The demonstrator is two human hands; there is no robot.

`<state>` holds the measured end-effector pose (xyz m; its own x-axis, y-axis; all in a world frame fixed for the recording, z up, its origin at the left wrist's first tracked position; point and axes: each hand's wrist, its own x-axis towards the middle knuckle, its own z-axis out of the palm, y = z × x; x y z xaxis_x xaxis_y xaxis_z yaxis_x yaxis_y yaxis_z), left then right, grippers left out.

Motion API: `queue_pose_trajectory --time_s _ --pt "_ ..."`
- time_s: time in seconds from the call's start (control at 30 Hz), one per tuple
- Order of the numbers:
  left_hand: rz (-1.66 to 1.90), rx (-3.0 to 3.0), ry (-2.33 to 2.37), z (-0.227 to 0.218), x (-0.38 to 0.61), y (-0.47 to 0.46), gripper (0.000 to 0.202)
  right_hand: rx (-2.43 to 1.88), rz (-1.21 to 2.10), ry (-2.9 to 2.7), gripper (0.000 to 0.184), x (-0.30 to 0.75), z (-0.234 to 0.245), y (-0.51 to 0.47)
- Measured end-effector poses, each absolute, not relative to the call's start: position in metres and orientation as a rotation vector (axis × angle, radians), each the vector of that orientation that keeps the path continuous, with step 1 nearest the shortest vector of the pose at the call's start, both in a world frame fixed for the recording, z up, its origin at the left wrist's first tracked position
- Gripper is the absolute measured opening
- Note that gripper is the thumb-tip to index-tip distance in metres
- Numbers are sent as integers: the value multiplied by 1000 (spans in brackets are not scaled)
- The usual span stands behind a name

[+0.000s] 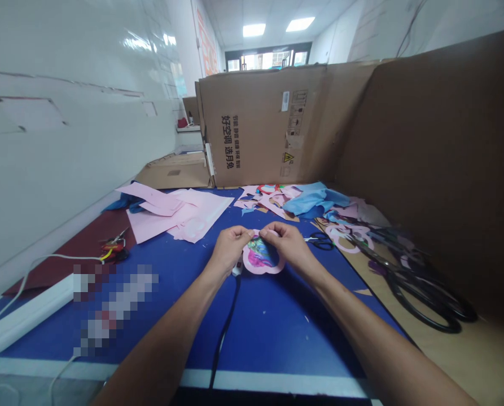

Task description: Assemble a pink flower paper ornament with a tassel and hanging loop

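Observation:
Between my two hands is a pink scalloped cutout with a colourful blue, green and magenta patterned middle, held up over the blue table. My left hand pinches its upper left edge between thumb and fingers. The upper right edge is pinched by my right hand in the same way. Just below my left hand, a small white piece on a black cord lies on the table. To the right of my right hand sit small black-handled scissors.
Large black-handled shears lie at the right. Pink sheets are at the back left, with pink scraps and blue cloth at the back. Cardboard walls stand behind and right. A white power strip lies left.

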<state>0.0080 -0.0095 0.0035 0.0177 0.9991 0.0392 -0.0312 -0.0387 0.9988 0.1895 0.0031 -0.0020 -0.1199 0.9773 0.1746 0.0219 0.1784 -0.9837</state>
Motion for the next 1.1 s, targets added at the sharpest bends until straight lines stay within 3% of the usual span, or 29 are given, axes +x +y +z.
queue_pose_trajectory --time_s 1.1 --pt "1255 1266 1121 5 8 -11 35 -1045 1198 -1393 54 192 0 3"
